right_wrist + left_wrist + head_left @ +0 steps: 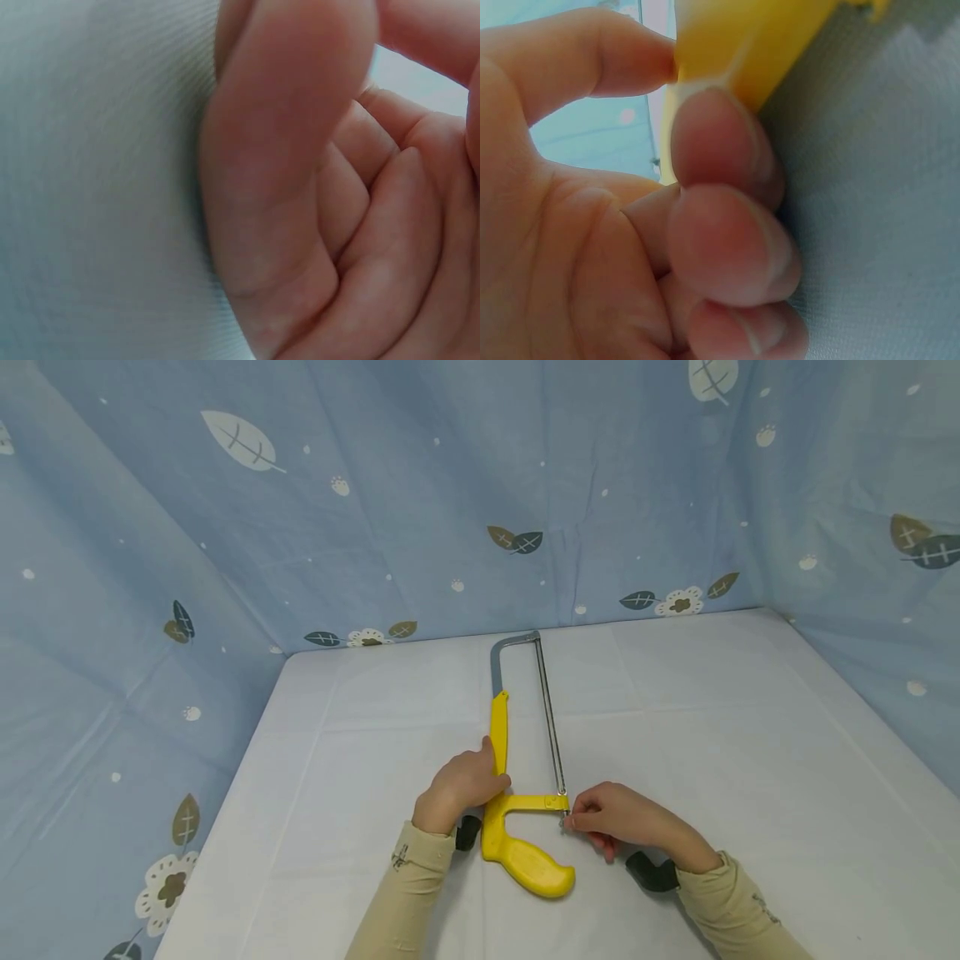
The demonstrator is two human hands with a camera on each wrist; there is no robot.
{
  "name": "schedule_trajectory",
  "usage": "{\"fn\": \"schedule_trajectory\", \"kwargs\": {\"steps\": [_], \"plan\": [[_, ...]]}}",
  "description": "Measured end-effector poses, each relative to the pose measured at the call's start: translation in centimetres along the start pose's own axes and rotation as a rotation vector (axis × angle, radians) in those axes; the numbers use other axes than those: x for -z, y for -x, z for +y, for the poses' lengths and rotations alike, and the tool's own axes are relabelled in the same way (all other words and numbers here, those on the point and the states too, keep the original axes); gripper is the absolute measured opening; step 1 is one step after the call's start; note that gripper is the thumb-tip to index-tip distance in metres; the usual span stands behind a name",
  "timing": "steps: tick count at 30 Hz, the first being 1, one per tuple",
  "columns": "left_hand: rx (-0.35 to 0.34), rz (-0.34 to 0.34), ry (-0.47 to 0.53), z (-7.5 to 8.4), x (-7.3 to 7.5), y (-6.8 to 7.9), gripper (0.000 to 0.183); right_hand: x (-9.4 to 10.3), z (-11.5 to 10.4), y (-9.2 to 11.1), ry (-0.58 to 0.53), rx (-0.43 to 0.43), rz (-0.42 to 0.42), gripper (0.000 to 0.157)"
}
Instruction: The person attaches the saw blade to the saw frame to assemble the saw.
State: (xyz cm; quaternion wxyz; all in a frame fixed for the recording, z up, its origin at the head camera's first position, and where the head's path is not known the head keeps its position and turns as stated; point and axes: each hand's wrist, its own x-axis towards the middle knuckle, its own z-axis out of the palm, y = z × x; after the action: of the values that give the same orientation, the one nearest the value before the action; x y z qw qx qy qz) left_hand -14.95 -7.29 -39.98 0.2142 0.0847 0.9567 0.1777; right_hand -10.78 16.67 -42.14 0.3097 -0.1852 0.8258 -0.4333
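Note:
A hacksaw [535, 867] with a yellow handle and a grey front bow lies flat on the white table, bow pointing away. Its blade [550, 718] runs along the right side of the frame. My left hand [459, 782] grips the yellow frame above the handle; in the left wrist view, thumb and fingers hold the yellow bar [727, 45] from either side. At the blade's near end, my right hand [626, 817] pinches the small metal wing nut [564, 827]. The right wrist view shows curled fingers [262, 187] against the white cloth, with the nut hidden.
White cloth covers the table [712, 718]. A blue curtain [420, 485] with leaf and flower prints hangs behind it and along both sides. Black wrist devices sit by the left sleeve [401, 877] and the right sleeve [731, 902].

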Motion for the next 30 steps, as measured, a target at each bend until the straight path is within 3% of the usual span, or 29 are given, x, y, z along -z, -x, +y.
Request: {"fn": "schedule_trajectory", "kwargs": {"steps": [25, 30], "plan": [[-0.003, -0.002, -0.005, 0.00, 0.07, 0.01, 0.076, -0.45, -0.42, -0.09, 0.009, -0.059, 0.019, 0.039], [-0.005, -0.008, -0.001, -0.02, 0.09, 0.01, 0.076, -0.31, -0.25, -0.12, 0.015, -0.038, 0.005, 0.038]]}}
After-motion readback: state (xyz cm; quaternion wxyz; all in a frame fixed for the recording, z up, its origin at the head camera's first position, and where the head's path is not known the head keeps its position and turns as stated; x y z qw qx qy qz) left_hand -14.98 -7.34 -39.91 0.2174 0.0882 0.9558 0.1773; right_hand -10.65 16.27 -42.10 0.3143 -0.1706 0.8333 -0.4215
